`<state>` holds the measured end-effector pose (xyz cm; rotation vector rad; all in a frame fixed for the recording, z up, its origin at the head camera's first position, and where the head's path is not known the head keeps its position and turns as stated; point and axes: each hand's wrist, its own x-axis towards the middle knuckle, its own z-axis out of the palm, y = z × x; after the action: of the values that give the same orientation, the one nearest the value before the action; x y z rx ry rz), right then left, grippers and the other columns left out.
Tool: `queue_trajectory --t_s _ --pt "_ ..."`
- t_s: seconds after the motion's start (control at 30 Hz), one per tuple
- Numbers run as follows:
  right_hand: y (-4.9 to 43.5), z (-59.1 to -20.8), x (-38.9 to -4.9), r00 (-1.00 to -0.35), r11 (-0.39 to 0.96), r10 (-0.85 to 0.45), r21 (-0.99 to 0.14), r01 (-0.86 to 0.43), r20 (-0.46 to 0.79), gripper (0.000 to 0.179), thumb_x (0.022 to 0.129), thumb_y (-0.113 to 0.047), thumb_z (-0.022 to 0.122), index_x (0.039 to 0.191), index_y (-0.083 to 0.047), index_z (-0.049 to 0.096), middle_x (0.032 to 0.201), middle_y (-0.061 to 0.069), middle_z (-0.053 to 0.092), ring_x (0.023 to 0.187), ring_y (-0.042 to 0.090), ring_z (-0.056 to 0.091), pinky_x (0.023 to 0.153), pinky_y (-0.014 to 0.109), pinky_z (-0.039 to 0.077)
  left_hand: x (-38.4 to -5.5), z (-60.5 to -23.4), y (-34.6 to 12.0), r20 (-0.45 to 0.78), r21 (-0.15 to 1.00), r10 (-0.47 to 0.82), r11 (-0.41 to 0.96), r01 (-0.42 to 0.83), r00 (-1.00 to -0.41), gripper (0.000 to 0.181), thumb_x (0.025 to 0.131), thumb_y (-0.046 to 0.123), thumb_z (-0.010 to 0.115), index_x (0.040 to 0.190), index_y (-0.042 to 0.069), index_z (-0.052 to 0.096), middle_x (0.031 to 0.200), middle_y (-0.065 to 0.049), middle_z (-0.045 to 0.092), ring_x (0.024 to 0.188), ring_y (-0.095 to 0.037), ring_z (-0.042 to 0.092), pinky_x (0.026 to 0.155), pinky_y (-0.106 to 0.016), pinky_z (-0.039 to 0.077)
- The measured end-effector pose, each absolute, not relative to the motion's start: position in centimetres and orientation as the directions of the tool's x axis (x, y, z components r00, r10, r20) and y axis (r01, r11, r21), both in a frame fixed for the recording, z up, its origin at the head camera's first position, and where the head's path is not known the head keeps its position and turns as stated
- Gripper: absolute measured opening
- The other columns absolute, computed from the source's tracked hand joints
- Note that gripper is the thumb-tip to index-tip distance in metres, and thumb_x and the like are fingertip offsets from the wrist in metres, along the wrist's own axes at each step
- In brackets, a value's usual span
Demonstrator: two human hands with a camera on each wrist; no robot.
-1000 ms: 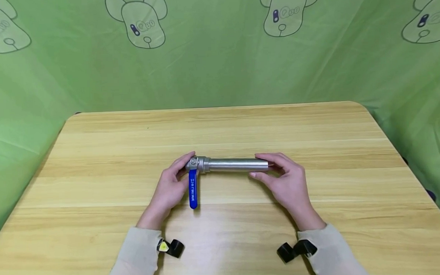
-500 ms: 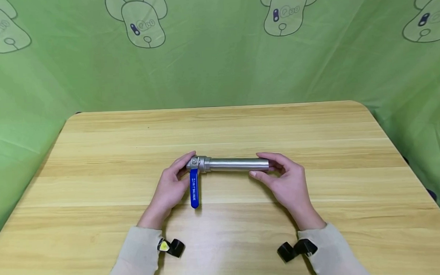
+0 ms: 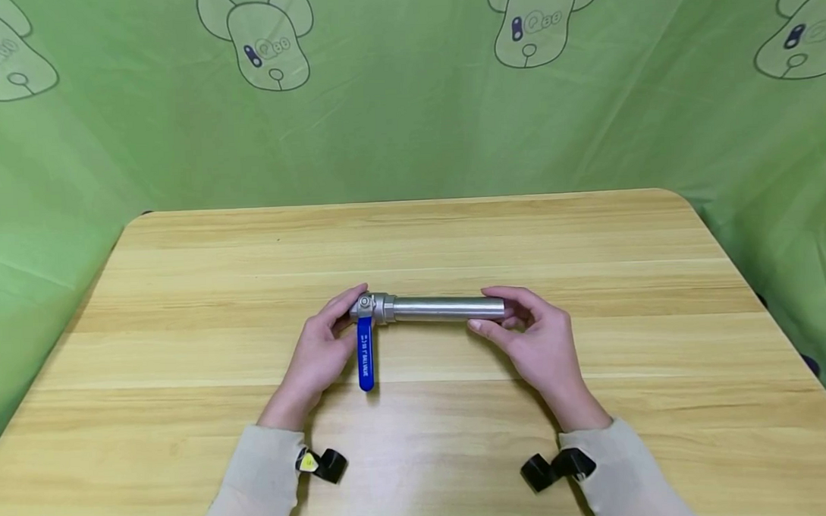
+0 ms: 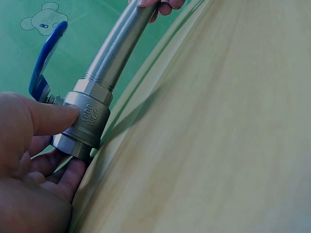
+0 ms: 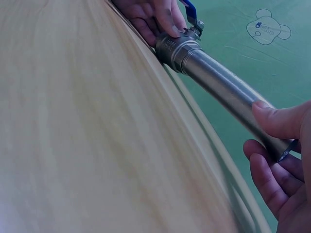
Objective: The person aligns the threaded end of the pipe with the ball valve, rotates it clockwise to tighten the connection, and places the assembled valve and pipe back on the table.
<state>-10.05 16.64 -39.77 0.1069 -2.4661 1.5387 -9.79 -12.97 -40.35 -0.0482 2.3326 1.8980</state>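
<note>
A steel ball valve with a blue lever handle is joined to a straight metal pipe. My left hand grips the valve body, its thumb lying on the raised lettering in the left wrist view. On the other side, my right hand holds the pipe's free end between thumb and fingers; in the right wrist view the thumb presses on the pipe. In the head view the pipe lies level across, and the lever points toward me. Whether the valve touches the table cannot be told.
Beneath the hands is a wooden table with rounded far corners. A green curtain printed with cartoon heads hangs behind and beside it. Small black wrist cameras sit at both beige sleeves.
The valve and its blue lever have shifted very slightly to the right in the head view. Both hands keep their hold and have hardly moved.
</note>
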Motion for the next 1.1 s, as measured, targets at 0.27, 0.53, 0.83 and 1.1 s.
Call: queue_trajectory --t_s 0.27,0.53,0.83,1.1 --pt "16.6 -39.6 -10.0 -0.981 0.445 0.042 -0.883 -0.151 0.189 0.037 0.085 -0.012 0.093 0.119 -0.007 0.078 0.098 0.012 0.078 0.08 0.008 0.067 0.071 0.015 0.057 -9.8 -40.4 -13.0 -0.133 0.972 0.048 0.203 -0.12 -0.99 0.066 0.1 -0.005 0.065 0.159 0.023 0.054 0.172 -0.006 0.042 0.154 -0.034 0.049 0.127 -0.043 0.042" --pt "16.6 -39.4 -10.1 -0.988 0.513 0.033 -0.851 -0.114 0.152 0.032 0.088 -0.021 0.091 0.116 -0.01 0.079 0.089 0.008 0.071 0.075 0.016 0.059 0.065 0.019 0.049 -10.0 -40.3 -13.1 -0.111 0.979 0.012 0.174 -0.108 -0.994 0.058 0.097 -0.007 0.069 0.149 0.017 0.065 0.166 -0.007 0.052 0.149 -0.035 0.055 0.122 -0.041 0.048" --pt "16.3 -38.3 -9.9 -0.993 0.52 0.061 -0.853 -0.055 0.101 0.035 0.088 -0.027 0.091 0.116 -0.009 0.08 0.088 0.009 0.067 0.074 0.015 0.054 0.063 0.019 0.045 -10.1 -39.9 -13.0 -0.081 0.976 -0.004 0.202 -0.08 -0.997 0.053 0.096 -0.006 0.073 0.146 0.012 0.067 0.163 -0.009 0.055 0.15 -0.036 0.054 0.126 -0.042 0.044" --pt "16.5 -38.2 -10.0 -0.997 0.478 0.07 -0.879 0.001 0.036 0.041 0.088 -0.026 0.092 0.119 -0.004 0.078 0.092 0.014 0.077 0.068 0.009 0.067 0.061 0.02 0.057 -9.9 -39.9 -12.7 -0.101 0.978 -0.012 0.183 -0.101 -0.995 0.055 0.095 -0.009 0.072 0.147 0.01 0.065 0.162 -0.009 0.056 0.145 -0.038 0.058 0.119 -0.035 0.05"
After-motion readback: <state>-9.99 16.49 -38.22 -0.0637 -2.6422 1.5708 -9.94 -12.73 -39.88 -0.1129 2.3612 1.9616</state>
